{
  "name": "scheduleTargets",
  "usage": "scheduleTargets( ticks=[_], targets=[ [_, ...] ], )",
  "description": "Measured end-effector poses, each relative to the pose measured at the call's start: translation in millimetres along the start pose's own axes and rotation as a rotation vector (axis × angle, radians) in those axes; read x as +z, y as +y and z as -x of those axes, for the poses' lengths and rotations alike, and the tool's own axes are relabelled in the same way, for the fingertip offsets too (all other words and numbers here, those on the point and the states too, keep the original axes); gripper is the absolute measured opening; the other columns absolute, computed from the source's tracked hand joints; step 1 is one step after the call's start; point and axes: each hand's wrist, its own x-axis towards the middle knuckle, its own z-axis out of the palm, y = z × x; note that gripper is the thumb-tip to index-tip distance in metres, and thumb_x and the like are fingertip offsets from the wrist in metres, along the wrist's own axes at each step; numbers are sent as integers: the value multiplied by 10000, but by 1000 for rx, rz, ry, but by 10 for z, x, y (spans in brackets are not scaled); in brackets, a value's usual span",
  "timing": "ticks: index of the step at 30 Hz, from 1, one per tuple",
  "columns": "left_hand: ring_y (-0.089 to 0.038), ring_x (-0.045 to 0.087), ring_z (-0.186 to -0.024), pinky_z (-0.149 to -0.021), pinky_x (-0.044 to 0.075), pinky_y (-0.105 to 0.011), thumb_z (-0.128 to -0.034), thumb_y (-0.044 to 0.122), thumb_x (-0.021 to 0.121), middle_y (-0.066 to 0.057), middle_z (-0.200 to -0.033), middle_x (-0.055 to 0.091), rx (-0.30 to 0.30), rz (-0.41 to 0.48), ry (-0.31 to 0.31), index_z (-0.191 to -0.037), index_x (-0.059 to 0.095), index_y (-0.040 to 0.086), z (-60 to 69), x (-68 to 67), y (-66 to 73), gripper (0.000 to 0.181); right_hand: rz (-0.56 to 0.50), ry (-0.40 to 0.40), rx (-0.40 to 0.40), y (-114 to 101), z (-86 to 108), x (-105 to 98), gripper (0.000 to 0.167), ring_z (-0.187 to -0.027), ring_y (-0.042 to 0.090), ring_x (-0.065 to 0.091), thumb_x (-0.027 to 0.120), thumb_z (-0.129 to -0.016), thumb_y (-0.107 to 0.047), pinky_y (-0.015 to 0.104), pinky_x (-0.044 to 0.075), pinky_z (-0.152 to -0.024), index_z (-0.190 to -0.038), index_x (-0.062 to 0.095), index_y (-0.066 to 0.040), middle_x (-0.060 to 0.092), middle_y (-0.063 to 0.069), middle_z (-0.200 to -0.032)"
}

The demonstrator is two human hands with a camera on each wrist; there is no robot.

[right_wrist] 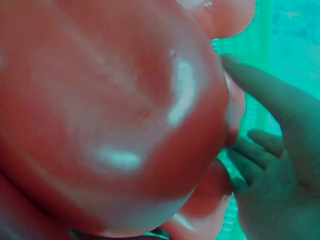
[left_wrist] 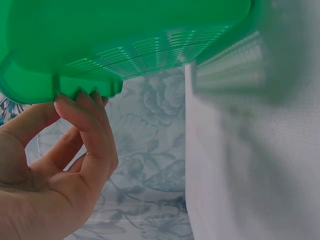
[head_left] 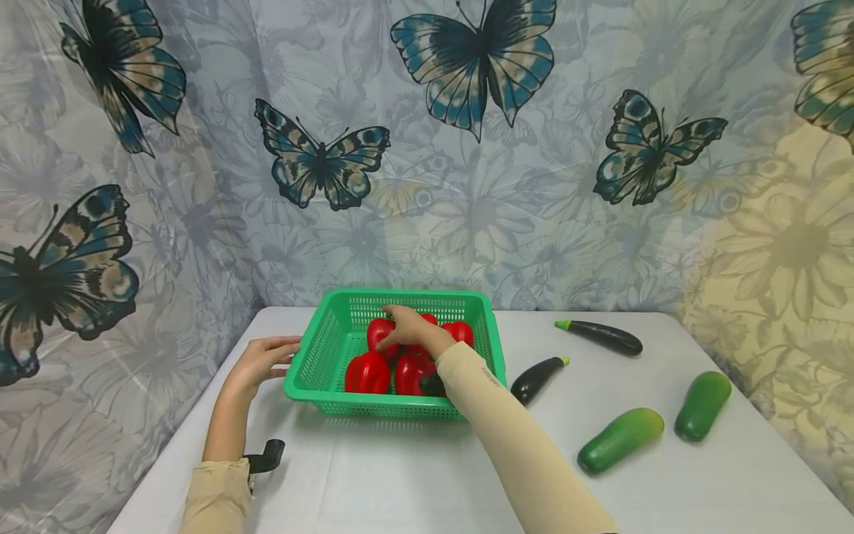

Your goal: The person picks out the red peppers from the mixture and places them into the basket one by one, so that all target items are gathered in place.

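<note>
Several red bell peppers [head_left: 368, 373] lie in a green plastic basket [head_left: 394, 404] on the table. My right hand [head_left: 414, 330] reaches into the basket, thumb and fingers around a red bell pepper [head_left: 377, 327] at the back left of the group. Up close in the right wrist view, another bell pepper [right_wrist: 115, 120] hides part of that grip. The left hand [head_left: 263, 361] is at the basket's left side. Its fingertips [left_wrist: 80, 95] touch the rim from outside in the left wrist view.
Right of the basket lie two dark eggplants, one close to it [head_left: 536, 380] and one farther back [head_left: 603, 337]. Two green oblong vegetables [head_left: 620, 440] [head_left: 703, 406] with yellowish ends rest nearer the right edge. A butterfly-patterned cloth [head_left: 454, 200] hangs behind the white table [head_left: 400, 475].
</note>
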Motion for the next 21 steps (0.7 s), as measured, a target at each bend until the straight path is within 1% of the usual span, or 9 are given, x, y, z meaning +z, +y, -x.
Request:
scheduleTargets(
  ticks=[7, 13, 18, 21],
  targets=[
    [-59, 611, -924, -836, 588, -285, -987, 319, 581, -230, -1409, 509, -1, -3, -1, -1400, 503, -18, 7, -5, -6, 539, -81, 38, -36, 51, 32, -15, 848, -1426, 315, 370, 773, -837, -256, 467, 373, -1163, -1512, 319, -18, 411, 159, -1529],
    [-50, 610, -918, -852, 588, -300, -993, 319, 569, -237, -1420, 497, -2, -16, -3, -1404, 496, -20, 10, -9, -3, 537, -111, 57, -32, 64, 67, -75, 846, -1427, 324, 365, 775, -836, -266, 474, 368, -1164, -1509, 325, -20, 412, 155, -1527],
    [-54, 610, -913, -855, 589, -313, -993, 318, 569, -239, -1409, 506, -5, -27, 6, -1401, 499, -22, 7, -2, 1, 536, -132, 82, -52, 81, 92, -143, 851, -1434, 336, 353, 781, -831, -285, 481, 351, -1173, -1501, 334, -11, 411, 167, -1526],
    [-65, 617, -922, -849, 591, -308, -993, 315, 567, -240, -1406, 513, -4, -26, 6, -1401, 500, -20, 3, 9, 1, 531, -131, 98, -59, 89, 133, -193, 856, -1439, 330, 350, 781, -832, -313, 475, 347, -1177, -1505, 337, -28, 411, 157, -1529]
  ],
)
